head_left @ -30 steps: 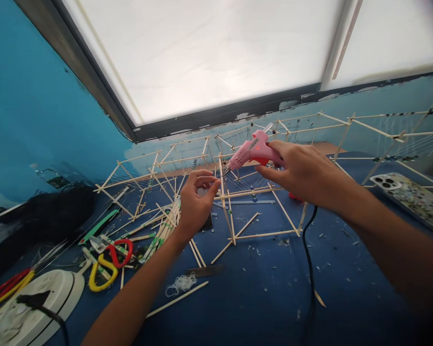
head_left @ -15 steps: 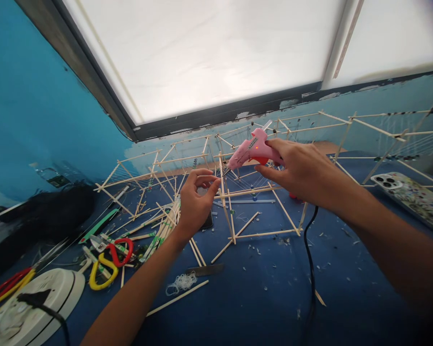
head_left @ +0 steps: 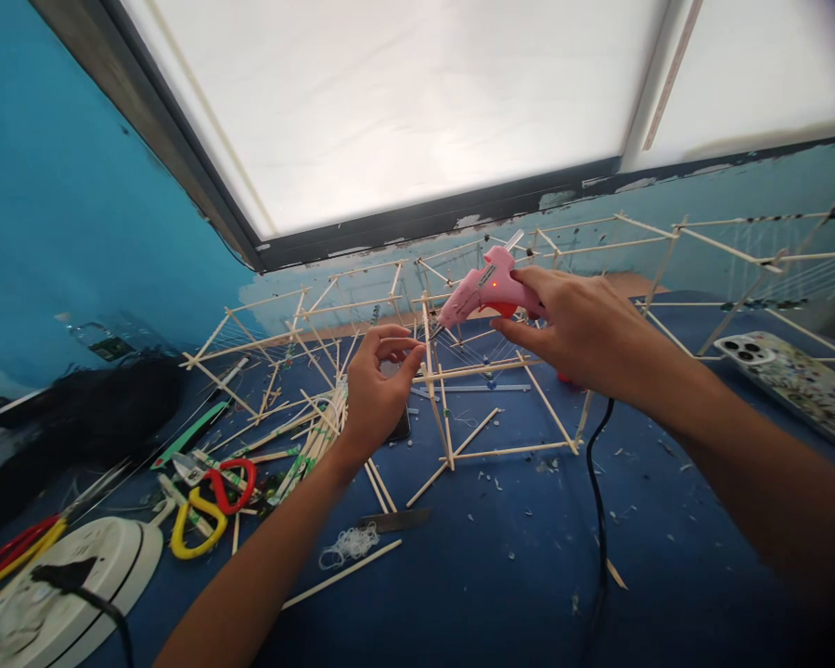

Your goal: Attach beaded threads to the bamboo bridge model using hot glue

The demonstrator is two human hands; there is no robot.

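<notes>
A pink hot glue gun with a lit orange light is gripped in my right hand. Its nozzle meets an upright stick of the wooden stick frame, near the top. From the rear of the gun pokes a clear glue stick. My left hand is just left of that upright, thumb and forefinger pinched together against or right beside it. Whatever lies between those fingertips is too small to make out. Thin threads with small dark blue beads stretch across the frame behind the upright.
Loose sticks, pliers with red and yellow handles and a green cutter lie at left. A white power socket is lower left. Near the front are a thread tangle and a blade. A phone lies right.
</notes>
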